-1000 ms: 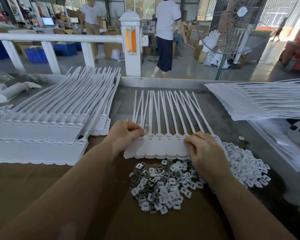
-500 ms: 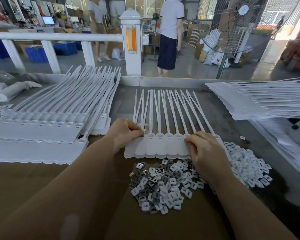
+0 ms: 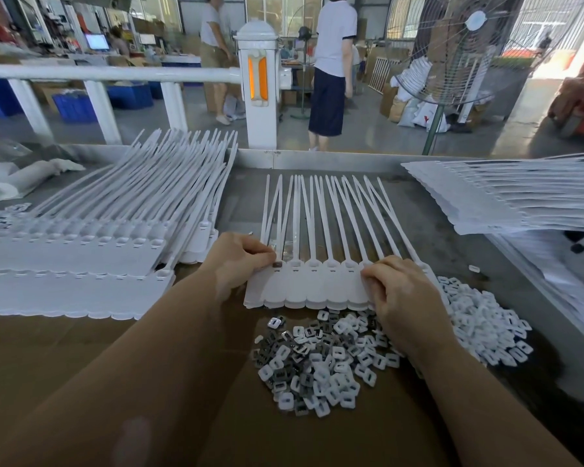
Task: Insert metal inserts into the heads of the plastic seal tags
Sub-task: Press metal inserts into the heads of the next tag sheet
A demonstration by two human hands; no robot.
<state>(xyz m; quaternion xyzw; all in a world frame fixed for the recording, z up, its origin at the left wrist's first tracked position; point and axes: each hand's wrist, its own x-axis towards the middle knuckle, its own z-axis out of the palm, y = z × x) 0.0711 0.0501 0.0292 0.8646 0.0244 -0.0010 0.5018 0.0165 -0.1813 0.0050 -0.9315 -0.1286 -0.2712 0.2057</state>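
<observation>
A big brown work table (image 3: pixel 81 348) fills the bottom of the view, with a white rail (image 3: pixel 108 74) along its far side. On the left of the table lies a big stack of white seal tags (image 3: pixel 81 264), their long tails fanning up and away. Another stack of white tags (image 3: pixel 506 200) lies on the right, with tails pointing off to the right. In the middle, right in front of the person, is one sheet of seal tags (image 3: pixel 317 288) joined side by side, flat on the table, with thin tails reaching toward the rail. Both hands rest on this sheet. The left hand (image 3: pixel 240 257) is at the sheet's left end, its fingers curled, pinching a small dark metal insert (image 3: pixel 278 264) down at the head of a tag there. The right hand (image 3: pixel 398 291) is at the sheet's right end, with curled fingers pressing on the tag heads; I cannot tell if it holds a small piece. Just below the sheet sits a pile of grey metal inserts and white caps (image 3: pixel 317 358) mixed together. To the right of that hand is a pile of small white caps (image 3: pixel 486 328).
</observation>
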